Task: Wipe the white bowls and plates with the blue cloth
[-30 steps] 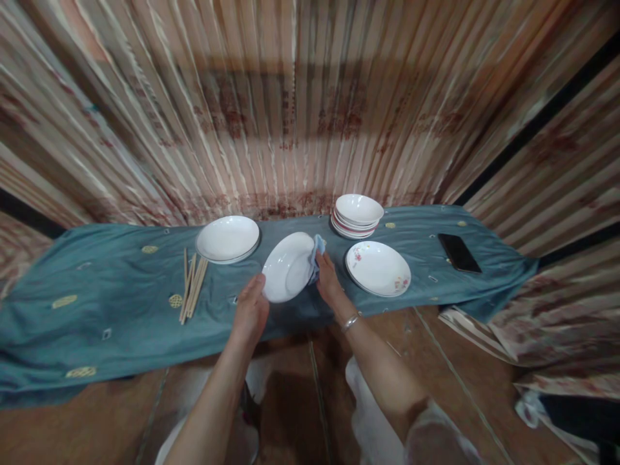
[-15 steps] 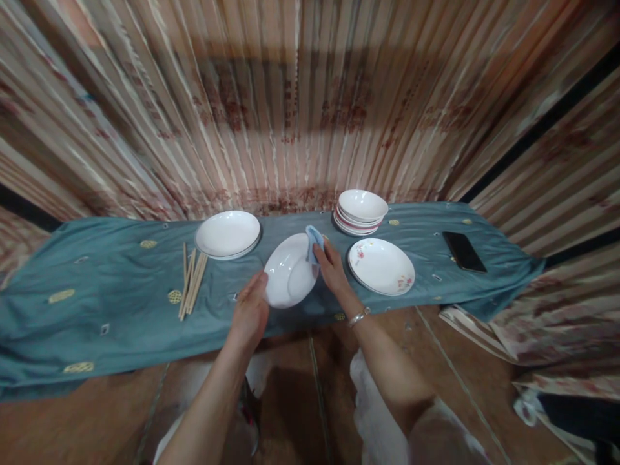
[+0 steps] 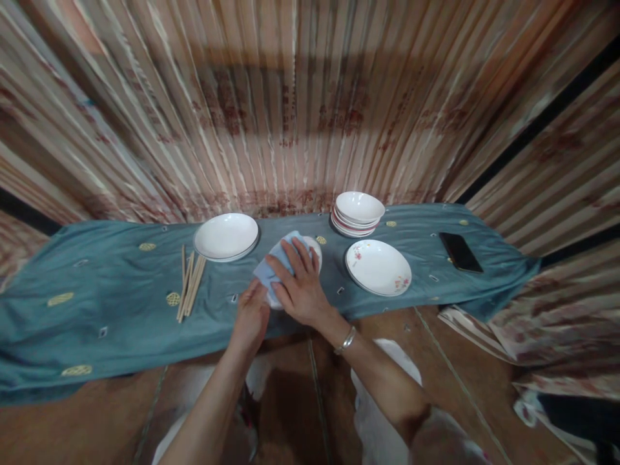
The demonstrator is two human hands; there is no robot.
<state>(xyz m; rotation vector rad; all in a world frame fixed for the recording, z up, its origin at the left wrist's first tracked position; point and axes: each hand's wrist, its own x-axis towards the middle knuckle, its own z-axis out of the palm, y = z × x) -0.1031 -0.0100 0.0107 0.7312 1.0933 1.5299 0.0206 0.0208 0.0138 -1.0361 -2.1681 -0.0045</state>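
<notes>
My left hand grips the left edge of a white plate, held up over the front of the table and tilted. A light blue cloth covers most of the plate's face. Over the cloth lies my right hand, its fingers spread and pressing it against the plate. Only the plate's upper right rim and a bit of its lower edge show. Right of my hands, a small stack of plates with a flower pattern rests on the cloth-covered table.
A stack of bowls stands at the back right, and stacked white plates at the back left. Several wooden chopsticks lie beside those plates. A black phone lies on the green tablecloth. Curtains hang behind.
My right hand has moved left with the cloth, from the plate's right rim across its face. The cloth has spread out under the fingers. My left hand keeps its grip on the plate.
</notes>
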